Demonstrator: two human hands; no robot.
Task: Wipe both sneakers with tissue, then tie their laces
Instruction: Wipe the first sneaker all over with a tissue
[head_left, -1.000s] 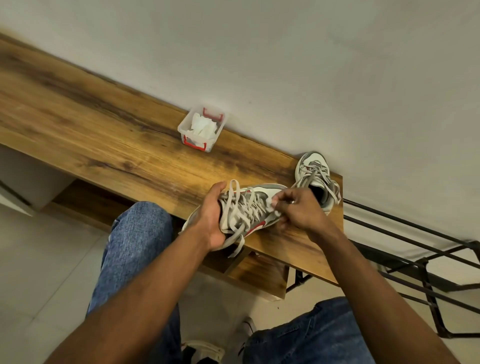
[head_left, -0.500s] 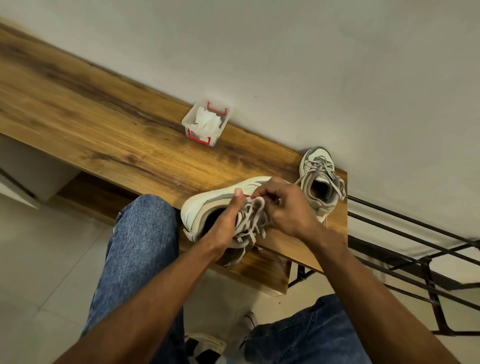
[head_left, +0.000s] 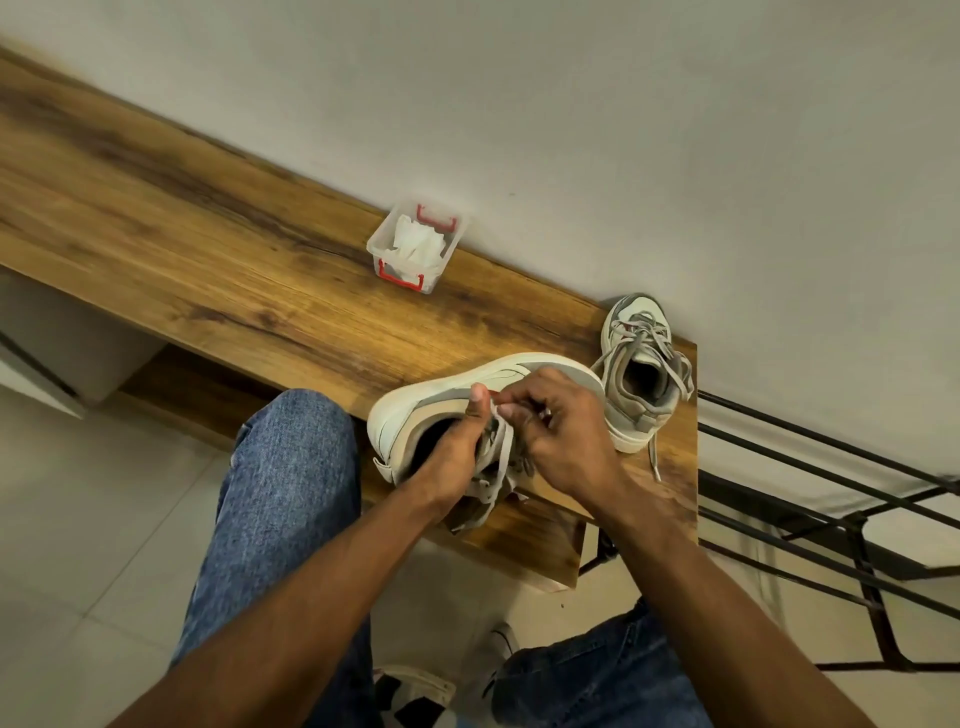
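The laces (head_left: 496, 457) of the near sneaker (head_left: 441, 400) are pinched by the fingers of the left hand (head_left: 452, 457) and the right hand (head_left: 566, 436) at the desk (head_left: 234, 270) edge. Two sneakers are counted; the second sneaker (head_left: 641, 364) stands beside the wall (head_left: 623, 130), and one tissue box (head_left: 415, 247) behind.

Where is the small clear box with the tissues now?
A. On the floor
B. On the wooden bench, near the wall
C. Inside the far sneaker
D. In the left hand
B: the clear box stands on the wooden bench, close to the wall.
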